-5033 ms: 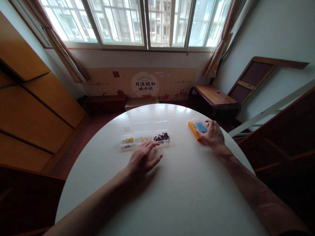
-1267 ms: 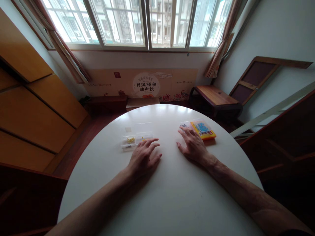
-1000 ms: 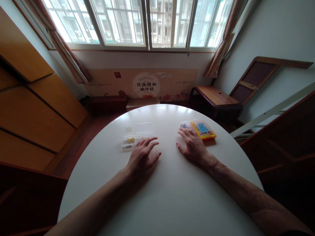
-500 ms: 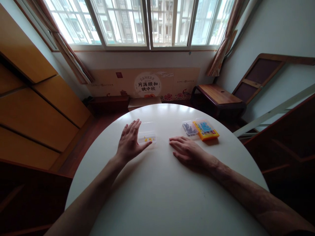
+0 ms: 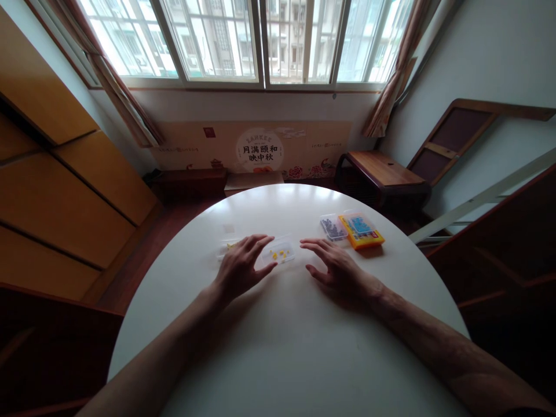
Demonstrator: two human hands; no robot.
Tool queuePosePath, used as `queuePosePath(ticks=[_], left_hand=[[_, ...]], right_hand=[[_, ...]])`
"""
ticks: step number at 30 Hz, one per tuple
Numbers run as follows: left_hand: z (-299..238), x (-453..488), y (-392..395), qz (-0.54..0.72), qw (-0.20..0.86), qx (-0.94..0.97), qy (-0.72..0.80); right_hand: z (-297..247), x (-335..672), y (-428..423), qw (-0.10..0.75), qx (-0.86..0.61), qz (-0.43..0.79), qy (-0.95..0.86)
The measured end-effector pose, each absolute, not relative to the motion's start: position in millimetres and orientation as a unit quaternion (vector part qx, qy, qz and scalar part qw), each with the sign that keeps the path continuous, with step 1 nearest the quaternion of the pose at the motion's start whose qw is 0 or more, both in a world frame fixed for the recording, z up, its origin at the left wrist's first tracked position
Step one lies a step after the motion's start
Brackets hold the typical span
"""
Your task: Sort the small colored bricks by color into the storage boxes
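**Both my hands spread flat by the clear bead tray**

Head view, the only one I have. I take the clear compartment tray (image 5: 278,253) as my landmark; it lies on the round white table (image 5: 295,347), a little towards the window from the middle of the top. My left hand (image 5: 240,268) lies over the tray's left part, fingers spread wide and loosely curved, the fingertips resting on or just above the plastic; I cannot tell whether they press on it. It grips nothing. The part of the tray that shows to the right of that hand holds a few small yellow beads (image 5: 280,253). A sliver of the tray also shows to the left of the hand, with something pale yellow in it; it is too small for me to say more.

My right hand (image 5: 336,269) lies just to the right of the tray, palm down on the table, fingers open and pointing towards the tray's right end. The fingertips are near the tray but I see a gap of bare table between them. It holds nothing.

Further right of the tray and a little towards the window, well apart from it, sits a small clear box with dark beads (image 5: 333,227), and touching its right side an orange case with a blue inside (image 5: 361,230).

Beyond the tray, past the table's far edge, a printed cardboard panel (image 5: 259,149) leans against the wall under the window.
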State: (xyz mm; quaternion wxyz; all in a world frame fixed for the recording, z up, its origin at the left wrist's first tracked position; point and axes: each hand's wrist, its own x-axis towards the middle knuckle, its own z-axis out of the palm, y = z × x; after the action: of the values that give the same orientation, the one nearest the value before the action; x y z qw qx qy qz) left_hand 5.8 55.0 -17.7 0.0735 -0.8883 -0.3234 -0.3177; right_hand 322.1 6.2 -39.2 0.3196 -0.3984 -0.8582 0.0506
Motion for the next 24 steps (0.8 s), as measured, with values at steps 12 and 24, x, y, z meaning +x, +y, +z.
queuePosePath(ticks=[12, 24], left_hand=[[-23, 13, 50, -0.272, -0.015, -0.936, -0.221], [-30, 15, 50, -0.283, -0.112, -0.916, -0.263]], right_hand=[[-32, 317, 3, 0.334, -0.353, 0.046, -0.873], [-40, 317, 8, 0.285, -0.374, 0.07, -0.88]])
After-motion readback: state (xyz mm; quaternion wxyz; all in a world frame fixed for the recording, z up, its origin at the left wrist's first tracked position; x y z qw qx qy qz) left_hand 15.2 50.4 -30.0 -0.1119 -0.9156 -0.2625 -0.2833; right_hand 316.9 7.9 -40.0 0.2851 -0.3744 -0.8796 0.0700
